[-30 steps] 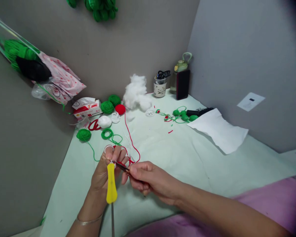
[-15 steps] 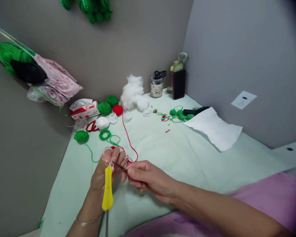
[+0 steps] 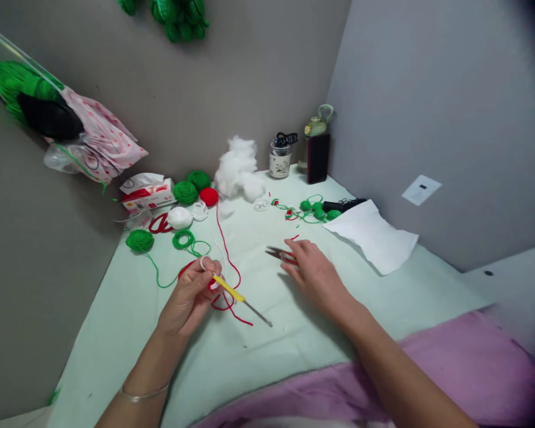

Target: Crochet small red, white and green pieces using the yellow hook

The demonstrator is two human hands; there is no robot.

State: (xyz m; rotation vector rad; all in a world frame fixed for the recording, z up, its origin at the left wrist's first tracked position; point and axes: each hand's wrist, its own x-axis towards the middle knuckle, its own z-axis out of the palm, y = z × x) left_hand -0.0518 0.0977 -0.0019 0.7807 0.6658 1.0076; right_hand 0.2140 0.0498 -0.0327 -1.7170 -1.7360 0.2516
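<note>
My left hand point(image 3: 191, 297) is closed round a small red and white crochet piece point(image 3: 213, 284) and a crochet hook with a yellow handle point(image 3: 234, 293), whose metal tip points right, low over the table. Red yarn point(image 3: 225, 249) trails from the piece back to a red ball point(image 3: 208, 196). My right hand point(image 3: 314, 273) lies flat on the pale green cloth point(image 3: 294, 333) with its fingers stretched out, fingertips touching small red-handled snips point(image 3: 280, 255).
Green yarn balls point(image 3: 185, 191), a white ball point(image 3: 179, 217), a tissue box point(image 3: 148, 194), white stuffing point(image 3: 237, 169), a pen cup point(image 3: 279, 160), a bottle and dark phone point(image 3: 317, 157) line the back corner. A white paper point(image 3: 371, 235) lies at right. Bags hang at left.
My right hand let go of the thin tool near my left hand and moved right and forward onto the snips. The hook swung from hanging downward to pointing right.
</note>
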